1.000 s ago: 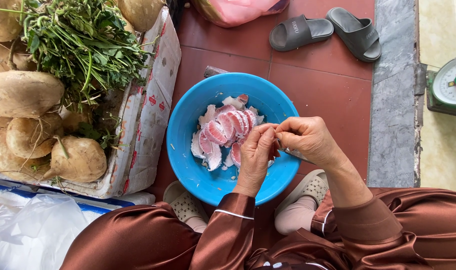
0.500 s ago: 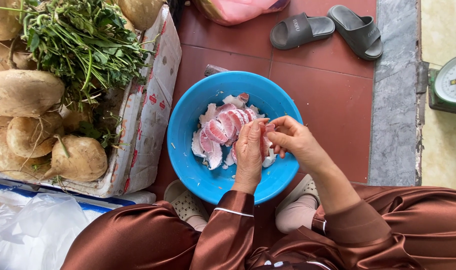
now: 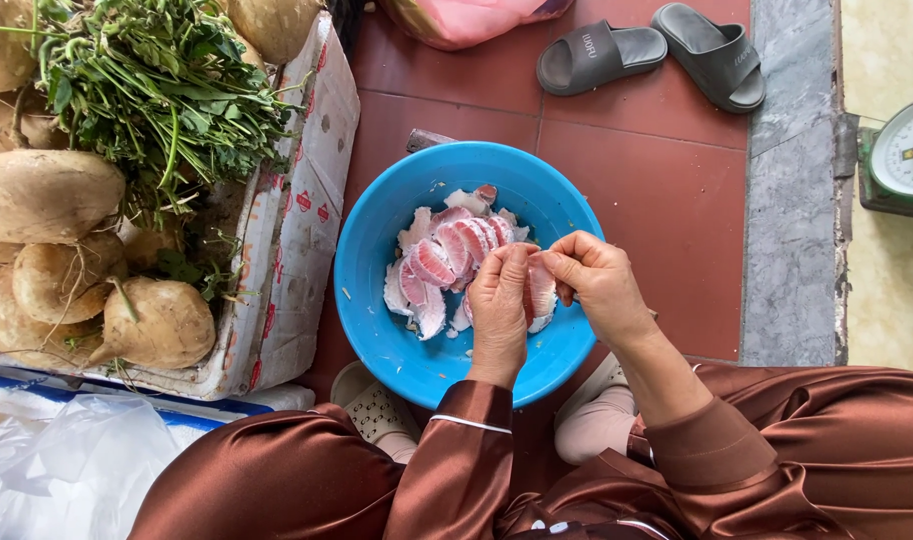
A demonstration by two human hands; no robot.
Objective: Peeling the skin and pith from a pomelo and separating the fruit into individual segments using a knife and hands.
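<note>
Left: crate of tubers (image 3: 47, 195) and greens (image 3: 147, 80). Blue basin (image 3: 377, 300) holds pink pomelo segments (image 3: 442, 255). Left hand (image 3: 499, 300) and right hand (image 3: 597, 280), lower over the basin than a second ago, pinch one segment (image 3: 542, 290), apparently peeling it. Sandals (image 3: 652, 50) beyond.

A white foam box (image 3: 297, 215) with small red printed marks stood left of the blue bowl (image 3: 377, 290). A clear plastic bag (image 3: 67, 465) lay at bottom left. The green scale's round white dial (image 3: 912, 150) was at the right edge.
</note>
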